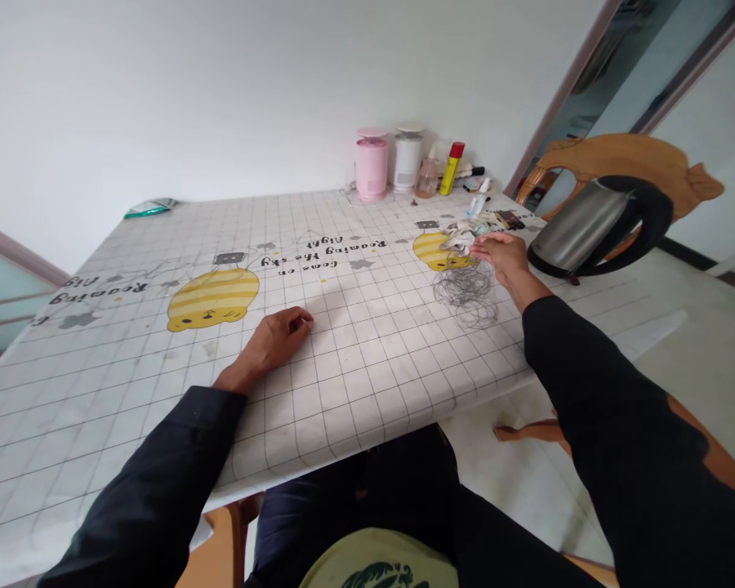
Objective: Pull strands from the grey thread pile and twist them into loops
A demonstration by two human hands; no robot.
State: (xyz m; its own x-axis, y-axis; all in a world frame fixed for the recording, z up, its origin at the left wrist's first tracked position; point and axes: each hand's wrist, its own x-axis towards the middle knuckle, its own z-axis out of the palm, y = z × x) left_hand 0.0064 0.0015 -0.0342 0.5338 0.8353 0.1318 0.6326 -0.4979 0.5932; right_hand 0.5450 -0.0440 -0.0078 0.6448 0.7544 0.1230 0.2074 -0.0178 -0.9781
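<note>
My left hand point(280, 336) rests on the checked tablecloth point(355, 359), fingers curled in a loose fist with nothing showing in them. My right hand point(501, 251) is farther out on the right, its thumb and fingertips pinched together. What lies in the pinch, if anything, is too small to make out. Just below those fingers sits a loose tangle of thin dark thread or wire point(465, 296). A crumpled whitish cloth or tissue point(459, 234) lies right at the fingertips; I cannot tell whether they touch it.
A metal kettle point(581, 224) with a black handle stands close to my right forearm. Along the wall are a pink device point(371, 167), a white device point(407, 163), a clear bottle point(427, 175) and a yellow can point(452, 171). A green packet point(151, 207) lies far left. A wooden chair point(643, 155) stands behind the kettle.
</note>
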